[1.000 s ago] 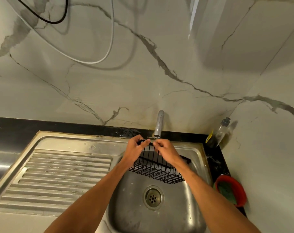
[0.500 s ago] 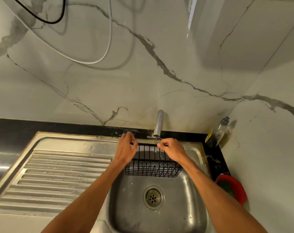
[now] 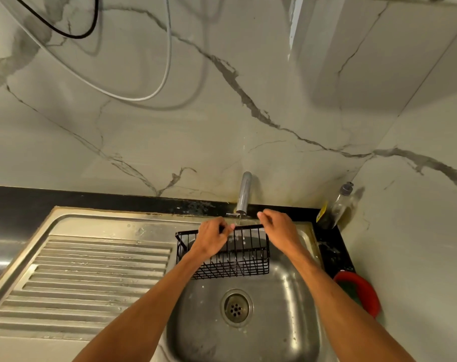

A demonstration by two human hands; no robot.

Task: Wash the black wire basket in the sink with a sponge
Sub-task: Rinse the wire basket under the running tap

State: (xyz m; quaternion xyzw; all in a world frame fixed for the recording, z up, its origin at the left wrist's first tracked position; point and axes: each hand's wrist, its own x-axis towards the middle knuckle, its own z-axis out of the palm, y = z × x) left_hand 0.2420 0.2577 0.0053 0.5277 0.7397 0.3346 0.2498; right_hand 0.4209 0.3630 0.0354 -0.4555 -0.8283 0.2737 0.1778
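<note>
Chrome tap [image 3: 244, 192] is standing at the back edge of the black countertop [image 3: 18, 202], with a thin stream of water running from its spout. Clear bottle [image 3: 338, 207] with grey cap and yellow label is standing in the countertop's back right corner, against the marble wall [image 3: 170, 139]. Red bowl [image 3: 363, 286] is sitting at the right edge. White cable [image 3: 133, 96] and black cable [image 3: 65, 33] are hanging in loops on the wall, upper left.

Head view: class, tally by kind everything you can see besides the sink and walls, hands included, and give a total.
hands: 2, left hand and right hand
wire basket: 1
tap: 1
bottle: 1
red bowl: 1
cables: 2, white cable and black cable
total: 8
</note>
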